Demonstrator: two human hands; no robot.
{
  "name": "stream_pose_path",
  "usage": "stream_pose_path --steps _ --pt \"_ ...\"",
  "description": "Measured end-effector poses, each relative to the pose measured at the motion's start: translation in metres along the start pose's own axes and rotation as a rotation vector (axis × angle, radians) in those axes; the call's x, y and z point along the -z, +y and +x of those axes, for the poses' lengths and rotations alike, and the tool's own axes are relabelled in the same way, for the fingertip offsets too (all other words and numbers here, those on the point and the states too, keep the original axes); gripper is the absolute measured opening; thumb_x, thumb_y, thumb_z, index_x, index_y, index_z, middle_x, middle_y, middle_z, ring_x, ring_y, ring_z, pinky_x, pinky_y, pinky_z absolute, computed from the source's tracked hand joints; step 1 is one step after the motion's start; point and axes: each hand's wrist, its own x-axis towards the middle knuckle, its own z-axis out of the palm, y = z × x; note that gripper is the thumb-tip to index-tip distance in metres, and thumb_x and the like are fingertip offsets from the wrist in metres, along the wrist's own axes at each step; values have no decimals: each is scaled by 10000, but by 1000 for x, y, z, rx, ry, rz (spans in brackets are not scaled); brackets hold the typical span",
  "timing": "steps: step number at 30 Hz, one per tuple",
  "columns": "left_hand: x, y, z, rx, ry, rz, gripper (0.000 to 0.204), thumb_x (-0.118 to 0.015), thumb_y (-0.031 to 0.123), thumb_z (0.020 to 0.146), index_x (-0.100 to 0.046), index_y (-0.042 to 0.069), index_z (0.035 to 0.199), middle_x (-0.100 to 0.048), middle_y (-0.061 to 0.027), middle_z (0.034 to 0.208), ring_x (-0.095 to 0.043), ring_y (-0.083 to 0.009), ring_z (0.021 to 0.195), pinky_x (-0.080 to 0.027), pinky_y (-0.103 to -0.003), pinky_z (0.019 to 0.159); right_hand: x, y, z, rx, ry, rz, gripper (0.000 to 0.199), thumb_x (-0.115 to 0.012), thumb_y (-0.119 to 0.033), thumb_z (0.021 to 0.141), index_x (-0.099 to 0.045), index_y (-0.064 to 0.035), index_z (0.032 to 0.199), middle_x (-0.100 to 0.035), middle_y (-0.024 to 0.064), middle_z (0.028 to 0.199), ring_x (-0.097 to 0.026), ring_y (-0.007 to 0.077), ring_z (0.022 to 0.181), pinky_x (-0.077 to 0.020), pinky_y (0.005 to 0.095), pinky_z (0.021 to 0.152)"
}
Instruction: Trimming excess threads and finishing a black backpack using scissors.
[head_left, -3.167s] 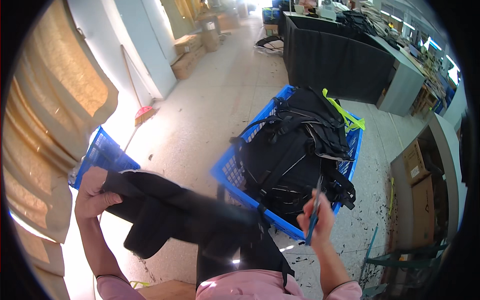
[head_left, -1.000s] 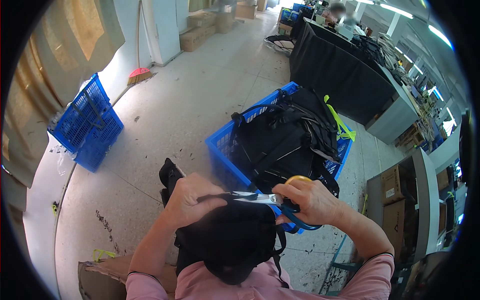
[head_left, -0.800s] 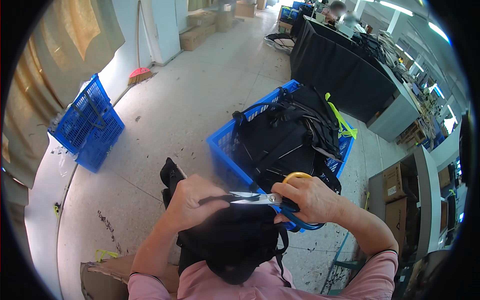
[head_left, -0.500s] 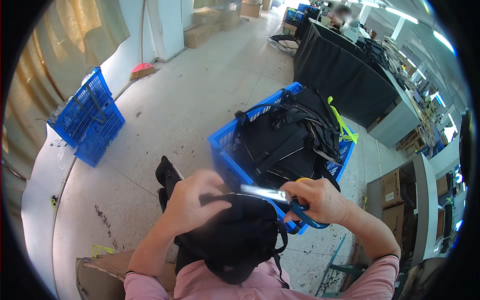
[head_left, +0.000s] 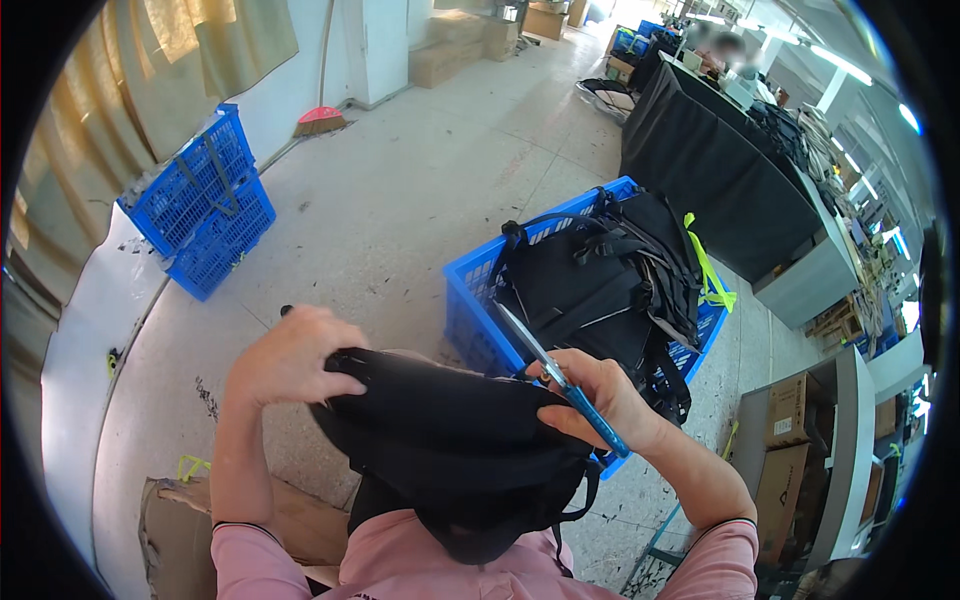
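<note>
The person sits bent over a black fabric bag (head_left: 450, 425) that lies across the lap, its upper edge stretched between both hands. The left hand (head_left: 293, 358) is closed on the bag's left corner, thumb on the near side. The right hand (head_left: 608, 402) has blue-handled scissors (head_left: 597, 420) tucked in its grip, blades together and angled up toward the left, while thumb and finger meet at the bag's right end. A dark strap loops down below that hand.

Just ahead, a blue plastic crate (head_left: 466, 312) holds black backpacks (head_left: 570, 285), some straps hanging over its right rim. The scissor blades overlap the crate's near edge in my line of sight; I can't judge the gap. On the right, the crate's side faces a grey shelf unit (head_left: 842, 440), with a strip of floor between. On the left there's more room for the elbow: speckled floor (head_left: 330, 240) runs across to stacked blue baskets (head_left: 222, 195), well apart from the left hand.
</note>
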Motion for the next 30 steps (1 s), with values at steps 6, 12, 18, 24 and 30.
stream_pose_path --steps 6,12,18,24,30 --pt "-19 -45 -31 355 240 -288 262 -781 88 570 -629 25 775 -602 -57 722 -570 -158 690 -428 -276 636 4 -5 -1 35 3 -81 398 -678 -69 758 -500 -16 1110 -517 42 567 -447 143 470 -368 252 488" --pt "-44 -60 -34 222 466 -515 238 -790 54 579 -613 30 737 -589 -21 725 -548 -128 702 -415 -261 642 30 -16 -5 59 -52 -565 728 -814 -455 583 -504 -63 1112 -511 83 870 -534 228 743 -435 315 624" --pt "-41 -52 -34 188 486 -542 232 -786 26 582 -616 37 739 -584 -12 732 -543 -120 705 -410 -256 634 38 -30 -9 142 -113 -812 685 -745 -563 613 -520 -111 1076 -508 83 825 -527 233 810 -433 358 691" --pt "-42 -49 -39 180 510 -568 225 -788 33 587 -620 39 736 -572 -5 721 -531 -115 690 -404 -251 625 39 -40 1 165 -197 -901 557 -684 -530 710 -533 -91 1017 -525 86 745 -560 229 719 -457 335 627" --pt "-39 -44 -45 193 517 -545 227 -794 45 591 -621 38 738 -570 -3 719 -527 -111 683 -403 -249 615 35 -38 -2 185 -204 -877 486 -719 -483 687 -546 -94 920 -517 54 653 -548 219 605 -412 319 527"
